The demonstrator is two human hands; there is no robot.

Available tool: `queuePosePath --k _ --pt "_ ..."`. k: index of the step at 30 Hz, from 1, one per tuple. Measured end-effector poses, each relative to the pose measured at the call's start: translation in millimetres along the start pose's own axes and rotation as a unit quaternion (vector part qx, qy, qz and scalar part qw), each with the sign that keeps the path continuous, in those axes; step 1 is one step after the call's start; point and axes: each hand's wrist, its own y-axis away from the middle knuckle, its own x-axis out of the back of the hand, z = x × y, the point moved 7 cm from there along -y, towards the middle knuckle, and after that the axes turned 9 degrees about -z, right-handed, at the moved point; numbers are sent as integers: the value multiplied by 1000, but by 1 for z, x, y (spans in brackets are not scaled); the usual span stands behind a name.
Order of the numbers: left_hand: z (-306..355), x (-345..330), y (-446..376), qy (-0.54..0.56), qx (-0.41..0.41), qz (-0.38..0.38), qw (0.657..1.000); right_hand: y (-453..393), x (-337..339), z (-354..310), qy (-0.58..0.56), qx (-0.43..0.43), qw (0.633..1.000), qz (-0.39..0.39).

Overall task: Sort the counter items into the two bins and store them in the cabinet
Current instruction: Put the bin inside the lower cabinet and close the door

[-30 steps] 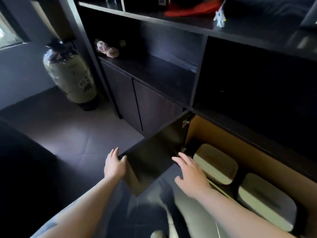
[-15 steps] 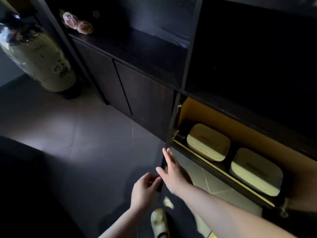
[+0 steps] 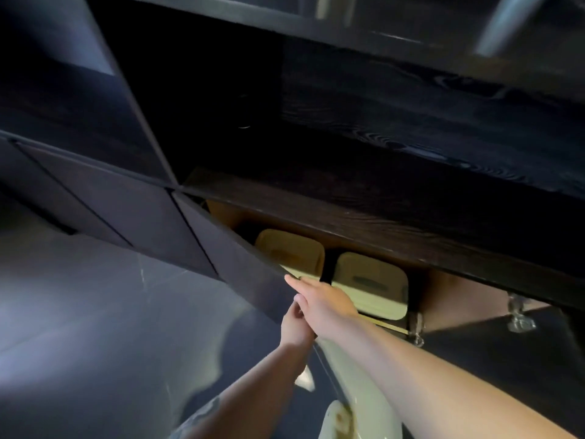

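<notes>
Two cream lidded bins stand side by side inside the low cabinet compartment: the left bin [image 3: 292,251] and the right bin [image 3: 370,282]. The dark cabinet door [image 3: 234,258] on the left is swung most of the way toward the opening and covers part of the left bin. My right hand [image 3: 323,301] lies flat with fingers extended against the door's free edge. My left hand [image 3: 296,324] is just below it at the door's lower corner, partly hidden by the right hand; its grip cannot be made out.
Above the compartment runs a dark wooden shelf [image 3: 411,185]. The right-hand door [image 3: 493,315] hangs open with metal hinges [image 3: 519,315] showing. Closed dark doors [image 3: 126,201] continue to the left. Grey tiled floor [image 3: 95,327] lies below, with my shoe [image 3: 338,416] at the bottom.
The left door has swung from wide open to nearly shut, with both hands following its edge. The view has shifted right and closer to the cabinet.
</notes>
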Motion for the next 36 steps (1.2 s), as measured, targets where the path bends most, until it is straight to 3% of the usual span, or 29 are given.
queuePosePath --k 3,6,12,17,20,26,29,36 --pt "24 -16 -26 -99 0 5 995 -9 17 25 22 -8 1000 19" --pt "44 -24 -49 -121 2 23 992 -14 26 49 -42 -38 998 27" --pt "47 -24 -53 59 13 -33 998 0 36 77 -131 -60 987 77" --pt "27 -14 -30 61 23 -57 996 37 17 94 -181 -117 972 99" --pt "15 -20 -19 -17 27 -80 996 63 5 101 -205 -160 959 117" --pt "-11 -88 6 -136 14 -229 964 143 1 122 -228 -260 913 215" --pt "-20 -135 26 -188 -41 -291 937 210 -15 150 -211 -339 884 242" --pt "-71 -257 79 -187 -53 -335 922 383 -71 236 -151 -550 797 199"
